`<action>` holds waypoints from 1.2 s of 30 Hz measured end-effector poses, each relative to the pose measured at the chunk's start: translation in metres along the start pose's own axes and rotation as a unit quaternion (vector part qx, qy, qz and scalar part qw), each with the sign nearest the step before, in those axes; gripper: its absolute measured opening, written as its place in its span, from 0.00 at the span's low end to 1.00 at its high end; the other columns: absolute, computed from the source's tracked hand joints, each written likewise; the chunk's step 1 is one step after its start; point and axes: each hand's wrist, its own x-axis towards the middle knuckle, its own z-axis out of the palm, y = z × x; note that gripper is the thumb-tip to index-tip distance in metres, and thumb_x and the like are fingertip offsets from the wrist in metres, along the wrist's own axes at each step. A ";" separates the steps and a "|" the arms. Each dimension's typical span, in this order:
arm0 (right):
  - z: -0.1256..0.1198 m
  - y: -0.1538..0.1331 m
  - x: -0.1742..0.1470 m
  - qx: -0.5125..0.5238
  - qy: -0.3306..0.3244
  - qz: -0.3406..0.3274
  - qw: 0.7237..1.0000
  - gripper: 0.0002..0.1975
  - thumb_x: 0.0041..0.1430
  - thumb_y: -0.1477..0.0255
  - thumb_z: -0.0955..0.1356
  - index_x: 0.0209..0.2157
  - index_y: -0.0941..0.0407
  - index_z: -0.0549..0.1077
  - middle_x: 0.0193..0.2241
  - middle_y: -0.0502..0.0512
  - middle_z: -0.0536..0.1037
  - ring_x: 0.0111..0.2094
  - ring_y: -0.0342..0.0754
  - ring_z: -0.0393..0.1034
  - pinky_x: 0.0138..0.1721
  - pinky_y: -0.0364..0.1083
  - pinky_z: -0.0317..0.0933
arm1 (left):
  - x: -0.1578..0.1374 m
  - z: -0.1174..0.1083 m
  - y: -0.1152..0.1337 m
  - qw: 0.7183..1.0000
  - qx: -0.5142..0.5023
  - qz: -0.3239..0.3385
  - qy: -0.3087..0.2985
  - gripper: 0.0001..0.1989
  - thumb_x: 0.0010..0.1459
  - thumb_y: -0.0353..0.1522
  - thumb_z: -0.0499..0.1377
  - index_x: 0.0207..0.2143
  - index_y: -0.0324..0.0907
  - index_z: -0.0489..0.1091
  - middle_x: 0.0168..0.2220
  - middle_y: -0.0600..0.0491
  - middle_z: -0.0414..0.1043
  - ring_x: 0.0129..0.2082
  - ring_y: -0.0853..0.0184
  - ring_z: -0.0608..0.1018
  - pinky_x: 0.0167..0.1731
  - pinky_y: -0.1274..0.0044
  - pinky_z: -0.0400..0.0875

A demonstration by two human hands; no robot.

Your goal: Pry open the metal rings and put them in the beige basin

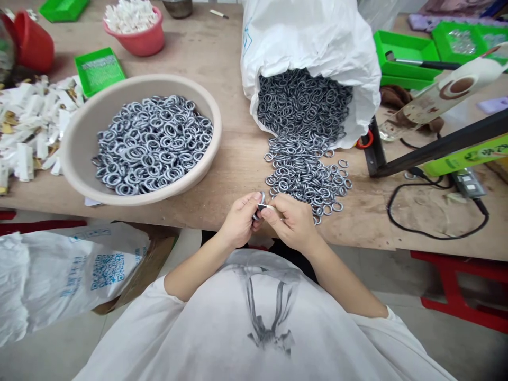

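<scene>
Between finger and thumb, my left hand [238, 221] pinches a grey ring [262, 197] at the table's front edge. My right hand [294, 221] is closed on a small blade [262, 206], whose dark and pale tip touches or nearly touches the ring; its handle is hidden in the fingers. Just beyond my hands lies a heap of loose grey rings [305, 169], spilling from the mouth of a white sack [309, 37] packed with more of them. To the left stands a beige oval basin [73, 164] holding many separate grey rings [154, 143].
White plastic pieces [43, 121] are piled at far left, by a green tray [99, 69] and a red bowl [145, 42] of white parts. On the right are a black metal bar [440, 145], a looped cable [391, 206] and green bins [408, 47]. A red stool [448, 286] stands below.
</scene>
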 end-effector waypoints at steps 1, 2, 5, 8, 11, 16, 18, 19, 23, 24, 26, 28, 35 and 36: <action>0.000 -0.001 0.000 -0.001 0.005 -0.003 1.000 0.22 0.70 0.58 0.60 0.26 0.56 0.68 0.24 0.52 0.68 0.26 0.43 0.61 0.29 0.45 0.50 | 0.000 0.000 0.000 1.000 -0.002 -0.001 0.000 0.28 0.47 0.52 0.67 0.27 0.40 0.60 0.18 0.61 0.55 0.14 0.79 0.58 0.13 0.85 0.48; 0.000 -0.002 0.000 -0.002 0.009 -0.005 1.000 0.22 0.70 0.58 0.60 0.26 0.56 0.68 0.24 0.52 0.68 0.26 0.43 0.61 0.29 0.45 0.50 | 0.000 0.000 0.000 1.000 -0.004 -0.002 0.001 0.28 0.47 0.52 0.67 0.27 0.40 0.60 0.18 0.61 0.56 0.14 0.79 0.58 0.13 0.85 0.49; 0.002 -0.006 0.000 -0.004 0.011 -0.004 1.000 0.22 0.70 0.58 0.61 0.25 0.56 0.67 0.24 0.52 0.68 0.26 0.43 0.61 0.28 0.45 0.49 | 0.000 -0.001 0.000 1.000 -0.004 0.001 0.000 0.27 0.47 0.52 0.68 0.28 0.40 0.60 0.19 0.61 0.55 0.14 0.79 0.58 0.13 0.85 0.49; 0.002 0.000 0.003 0.010 -0.007 0.018 1.000 0.22 0.70 0.57 0.60 0.25 0.56 0.68 0.24 0.52 0.70 0.26 0.44 0.63 0.30 0.45 0.51 | -0.003 -0.003 -0.002 1.000 0.003 0.013 -0.017 0.26 0.49 0.51 0.67 0.27 0.40 0.60 0.19 0.61 0.55 0.14 0.79 0.58 0.13 0.85 0.49; -0.002 0.020 0.009 0.005 0.029 0.109 0.994 0.23 0.70 0.57 0.59 0.26 0.56 0.68 0.23 0.52 0.71 0.27 0.45 0.64 0.30 0.45 0.51 | -0.008 -0.005 -0.003 0.996 0.022 0.016 -0.084 0.26 0.53 0.50 0.65 0.25 0.39 0.60 0.19 0.59 0.56 0.15 0.79 0.58 0.14 0.85 0.51; -0.002 0.043 0.010 -0.190 -0.003 0.202 0.961 0.17 0.65 0.56 0.66 0.36 0.56 0.75 0.35 0.55 0.76 0.35 0.50 0.69 0.30 0.45 0.47 | -0.008 -0.019 0.006 0.998 0.008 0.013 -0.063 0.24 0.53 0.47 0.67 0.24 0.39 0.60 0.20 0.59 0.58 0.15 0.78 0.61 0.14 0.84 0.55; 0.005 0.041 0.008 -0.274 -0.056 0.199 0.939 0.15 0.62 0.57 0.69 0.39 0.55 0.76 0.39 0.55 0.76 0.36 0.51 0.70 0.29 0.46 0.44 | -0.005 -0.028 0.010 0.999 0.004 0.025 -0.036 0.22 0.52 0.45 0.67 0.25 0.38 0.62 0.21 0.58 0.62 0.16 0.75 0.66 0.15 0.82 0.60; 0.008 0.039 0.007 -0.303 -0.078 0.199 0.929 0.14 0.63 0.58 0.69 0.39 0.55 0.77 0.39 0.55 0.76 0.35 0.50 0.70 0.28 0.46 0.42 | -0.003 -0.033 0.012 0.999 0.003 0.028 -0.029 0.20 0.52 0.44 0.67 0.26 0.38 0.64 0.22 0.57 0.64 0.17 0.74 0.68 0.17 0.82 0.63; 0.016 0.038 0.008 -0.329 -0.108 0.200 0.917 0.11 0.66 0.66 0.65 0.37 0.56 0.76 0.39 0.57 0.75 0.34 0.49 0.69 0.28 0.47 0.41 | 0.005 -0.046 0.015 1.000 -0.020 0.008 -0.001 0.15 0.51 0.35 0.66 0.39 0.37 0.71 0.24 0.57 0.67 0.19 0.72 0.72 0.18 0.82 0.67; 0.015 0.038 0.009 -0.310 -0.102 0.201 0.924 0.10 0.65 0.68 0.65 0.37 0.57 0.76 0.38 0.57 0.75 0.34 0.49 0.69 0.28 0.47 0.42 | 0.007 -0.048 0.014 1.000 -0.029 -0.001 0.011 0.16 0.49 0.34 0.66 0.41 0.38 0.71 0.25 0.57 0.67 0.20 0.72 0.73 0.18 0.82 0.67; 0.011 0.039 0.012 -0.203 -0.075 0.201 0.955 0.09 0.64 0.69 0.65 0.34 0.58 0.75 0.36 0.57 0.74 0.34 0.48 0.67 0.30 0.46 0.46 | 0.010 -0.048 0.012 0.998 -0.048 -0.021 0.028 0.16 0.47 0.33 0.64 0.39 0.38 0.70 0.26 0.56 0.68 0.23 0.69 0.75 0.17 0.82 0.69; 0.006 0.037 0.013 -0.002 -0.040 0.198 0.979 0.12 0.64 0.66 0.65 0.32 0.58 0.73 0.30 0.54 0.72 0.31 0.46 0.65 0.31 0.44 0.51 | 0.011 -0.044 0.008 0.997 -0.060 -0.038 0.034 0.14 0.47 0.37 0.64 0.33 0.38 0.68 0.27 0.55 0.68 0.24 0.69 0.76 0.16 0.81 0.69; 0.014 0.017 0.012 0.441 -0.054 0.204 0.873 0.23 0.57 0.50 0.70 0.30 0.56 0.68 0.23 0.48 0.69 0.23 0.42 0.63 0.27 0.42 0.57 | 0.001 -0.014 -0.004 0.988 -0.038 -0.102 -0.108 0.27 0.52 0.54 0.64 0.31 0.37 0.66 0.23 0.57 0.60 0.17 0.76 0.64 0.12 0.84 0.57; 0.016 0.017 0.012 0.450 -0.053 0.202 0.868 0.23 0.57 0.49 0.70 0.31 0.56 0.68 0.23 0.48 0.68 0.23 0.42 0.63 0.27 0.43 0.58 | -0.001 -0.011 -0.003 0.985 -0.043 -0.108 -0.128 0.28 0.52 0.54 0.65 0.30 0.37 0.65 0.23 0.58 0.59 0.17 0.76 0.63 0.12 0.85 0.56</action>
